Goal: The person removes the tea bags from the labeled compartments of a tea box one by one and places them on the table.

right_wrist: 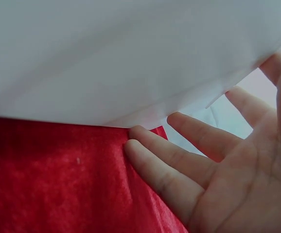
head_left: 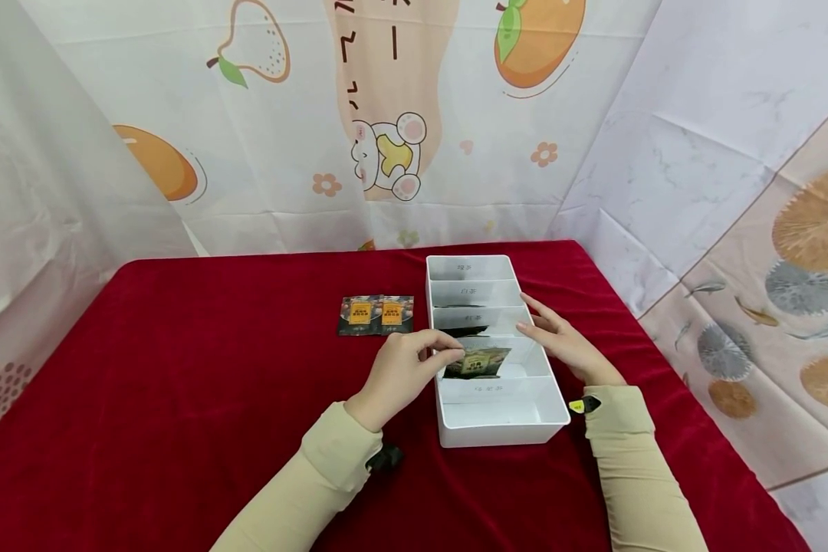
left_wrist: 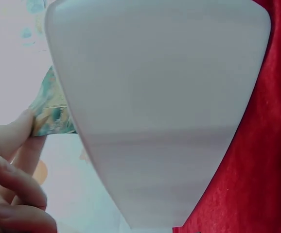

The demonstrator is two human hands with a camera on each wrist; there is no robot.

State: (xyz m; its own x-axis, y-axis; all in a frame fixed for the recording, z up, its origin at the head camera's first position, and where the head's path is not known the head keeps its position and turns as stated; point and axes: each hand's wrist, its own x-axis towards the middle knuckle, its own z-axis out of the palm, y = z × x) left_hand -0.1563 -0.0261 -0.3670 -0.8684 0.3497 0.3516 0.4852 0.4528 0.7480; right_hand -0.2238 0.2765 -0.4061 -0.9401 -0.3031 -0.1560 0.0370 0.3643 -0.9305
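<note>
- White five-compartment box (head_left: 505, 435): its right side is touched by the right hand (head_left: 562, 339), fingers spread; it could be shifted by uneven pressure.
- By the left hand (head_left: 402, 371), a printed sachet (head_left: 480, 362) is pinched at the second-nearest compartment (head_left: 527, 354); it could be bent if the divider (head_left: 493, 389) is caught.

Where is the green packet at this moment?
In the head view, right of centre, the green packet is pinched by the left hand over the white box, at its second compartment from the near end.
</note>
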